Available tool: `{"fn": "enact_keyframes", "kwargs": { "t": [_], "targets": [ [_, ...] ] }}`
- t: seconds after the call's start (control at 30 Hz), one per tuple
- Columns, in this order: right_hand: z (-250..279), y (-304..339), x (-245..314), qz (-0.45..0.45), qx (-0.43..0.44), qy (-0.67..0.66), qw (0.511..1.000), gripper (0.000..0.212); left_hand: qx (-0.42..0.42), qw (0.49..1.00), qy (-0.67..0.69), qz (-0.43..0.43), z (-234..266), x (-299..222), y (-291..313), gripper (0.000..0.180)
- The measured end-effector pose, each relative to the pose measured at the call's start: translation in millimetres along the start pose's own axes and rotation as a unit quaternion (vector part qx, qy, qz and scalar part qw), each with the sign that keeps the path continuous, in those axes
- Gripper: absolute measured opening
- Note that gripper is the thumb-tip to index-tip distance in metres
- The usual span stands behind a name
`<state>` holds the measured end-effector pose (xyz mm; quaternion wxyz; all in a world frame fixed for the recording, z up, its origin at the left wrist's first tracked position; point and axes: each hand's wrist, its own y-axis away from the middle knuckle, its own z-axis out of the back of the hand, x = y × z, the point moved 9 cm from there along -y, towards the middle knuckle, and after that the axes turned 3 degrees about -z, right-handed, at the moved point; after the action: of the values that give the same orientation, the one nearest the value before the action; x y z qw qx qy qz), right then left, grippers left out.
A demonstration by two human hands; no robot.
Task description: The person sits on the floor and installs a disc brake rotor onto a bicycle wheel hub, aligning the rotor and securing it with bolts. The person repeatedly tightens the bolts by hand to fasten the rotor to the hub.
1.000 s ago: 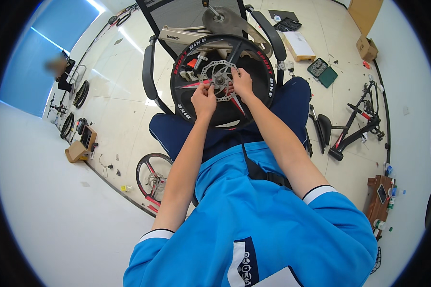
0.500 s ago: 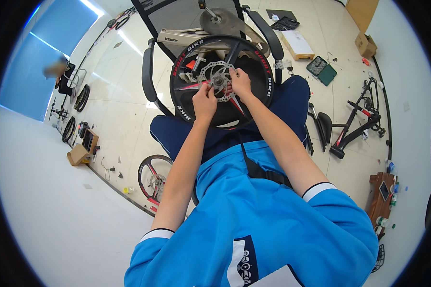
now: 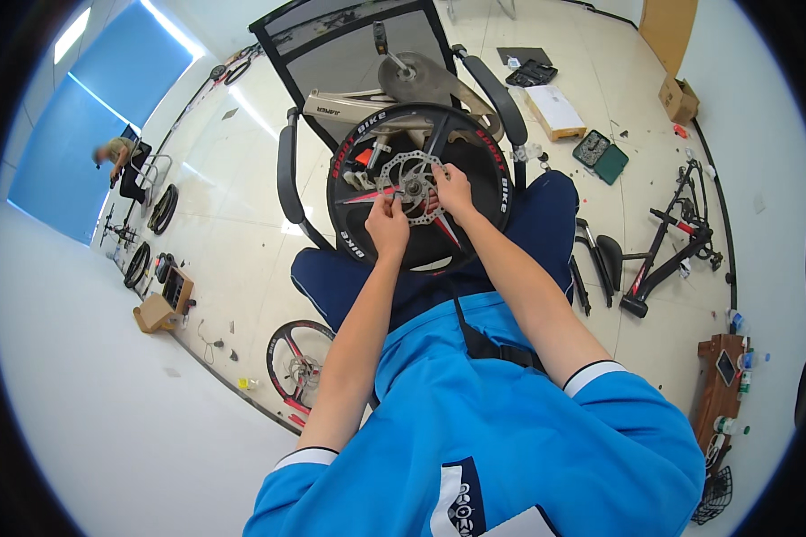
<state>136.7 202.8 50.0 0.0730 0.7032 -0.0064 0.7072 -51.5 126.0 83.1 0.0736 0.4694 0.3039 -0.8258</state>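
A black bicycle wheel with red-marked spokes rests across my lap and the seat of an office chair. At its hub sits a silver brake disc with a perforated edge. My right hand is closed on the right edge of this disc, thumb on top and fingers partly behind it. Beside the disc's lower left edge, my left hand has its fingertips pinched together close to the hub. Whatever small thing they may hold is too small to make out.
The chair carries a beige frame part and a grey motor-like disc behind the wheel. To the right lie a black bike frame and a green case. Another wheel lies low left. A person sits far left.
The whole view has shifted, so the wheel and chair appear lower. Both hands stay at the brake disc, the left still pinched. The person far left shows more fully.
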Motion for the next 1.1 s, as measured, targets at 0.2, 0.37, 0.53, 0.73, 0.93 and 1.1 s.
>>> {"fn": "enact_keyframes", "kwargs": {
  "t": [0.2,0.37,0.53,0.73,0.93,1.1],
  "targets": [
    [-7,-14,-20,0.029,0.000,0.005,1.000,0.035,0.038,0.997,-0.017,-0.068,3,-26,6,0.012],
    [-3,12,5,-0.018,0.029,-0.041,0.999,0.035,0.086,0.984,-0.107,-0.111,-1,-34,8,0.015],
    [-7,7,-7,-0.040,0.054,-0.084,0.994,0.035,0.070,0.981,-0.133,-0.120,2,-31,-4,0.021],
    [-7,5,-8,-0.035,0.054,-0.098,0.993,0.036,0.063,0.985,-0.120,-0.109,4,-40,0,0.019],
    [-8,5,-11,-0.025,0.054,-0.098,0.993,0.037,0.043,0.992,-0.089,-0.080,-4,-31,11,0.015],
    [-6,0,-18,-0.045,0.046,-0.083,0.994,0.038,0.020,0.998,-0.021,0.050,-21,-22,16,0.022]
  ]
}}
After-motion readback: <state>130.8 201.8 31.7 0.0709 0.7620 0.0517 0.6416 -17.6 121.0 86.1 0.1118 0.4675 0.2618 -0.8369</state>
